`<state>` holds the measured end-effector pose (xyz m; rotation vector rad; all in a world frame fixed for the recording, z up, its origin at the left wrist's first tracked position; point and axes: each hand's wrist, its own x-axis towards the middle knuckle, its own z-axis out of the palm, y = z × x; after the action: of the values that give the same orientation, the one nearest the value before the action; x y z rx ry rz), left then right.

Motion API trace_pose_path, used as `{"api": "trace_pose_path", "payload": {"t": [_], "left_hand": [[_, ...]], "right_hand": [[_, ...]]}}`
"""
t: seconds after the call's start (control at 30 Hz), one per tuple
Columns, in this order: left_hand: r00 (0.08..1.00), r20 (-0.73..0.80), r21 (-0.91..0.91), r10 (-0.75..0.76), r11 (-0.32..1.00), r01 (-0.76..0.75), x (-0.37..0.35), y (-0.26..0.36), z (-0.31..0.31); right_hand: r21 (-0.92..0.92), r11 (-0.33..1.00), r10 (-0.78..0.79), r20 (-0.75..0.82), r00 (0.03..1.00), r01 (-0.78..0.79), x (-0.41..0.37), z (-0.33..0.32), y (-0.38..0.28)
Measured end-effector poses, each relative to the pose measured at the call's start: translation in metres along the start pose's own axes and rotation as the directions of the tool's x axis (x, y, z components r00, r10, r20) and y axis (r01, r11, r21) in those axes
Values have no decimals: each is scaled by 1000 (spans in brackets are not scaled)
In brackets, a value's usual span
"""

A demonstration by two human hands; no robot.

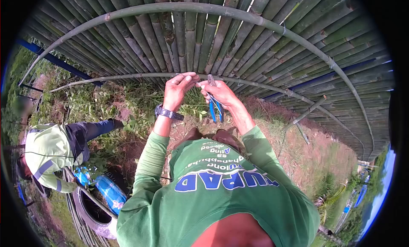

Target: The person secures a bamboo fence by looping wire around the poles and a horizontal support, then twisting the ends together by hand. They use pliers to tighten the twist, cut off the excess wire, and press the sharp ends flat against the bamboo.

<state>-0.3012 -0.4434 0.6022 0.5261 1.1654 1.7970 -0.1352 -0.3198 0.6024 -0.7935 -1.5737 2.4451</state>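
- The left hand point(179, 86) is closed at the fingertips; thumb and bent fingers appear to pinch a thin wire point(199, 83).
- The right hand point(220, 93) is wrapped around the pliers point(216, 111). Their blue handles hang out below the palm, and their metal head points upward beside the thumb.
- The wire is in the short gap between the two hands, in front of the lower crosswise pole point(128, 76). Whether it touches this pole, I cannot tell; it is too thin to follow along its whole length.
- Behind the hands stands a close row of bamboo poles point(187, 47), with another long pole point(187, 7) running across it higher up.
- In my judgement, the step in hand is preparing the wire with the fingers: the pliers are kept in the palm, and their jaws do not seem to bite anything.
- The next move, I judge, calls for a steady pinch from the left hand while the right hand guides the wire; to use the pliers, the right hand must first settle its grip on both handles.
- At the left, well apart, another person point(49, 149) bends near a tyre point(79, 200) and a blue bag point(110, 193).
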Motion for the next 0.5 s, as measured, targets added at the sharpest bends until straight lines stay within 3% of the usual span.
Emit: {"api": "trace_pose_path", "payload": {"t": [0.07, 0.17, 0.37, 0.43, 0.5], "left_hand": [[999, 18, 133, 50, 990, -52, 3, 11, -4], [995, 44, 107, 92, 990, -96, 0, 11, -11], [988, -79, 46, 130, 991, -126, -15, -2, -6], [987, -137, 28, 83, 996, -80, -22, 8, -2], [983, -171, 33, 62, 998, -57, -25, 11, 3]], "right_hand": [[39, 998, 40, 73, 997, -43, 2, 5, -6], [37, 999, 34, 152, 988, -40, 0, 18, -3], [-323, 941, -87, 63, 994, 102, -11, 43, 11], [-257, 965, -26, 79, 997, 45, -15, 41, 9], [-272, 953, -101, 119, 988, 130, -17, 38, 17]]}}
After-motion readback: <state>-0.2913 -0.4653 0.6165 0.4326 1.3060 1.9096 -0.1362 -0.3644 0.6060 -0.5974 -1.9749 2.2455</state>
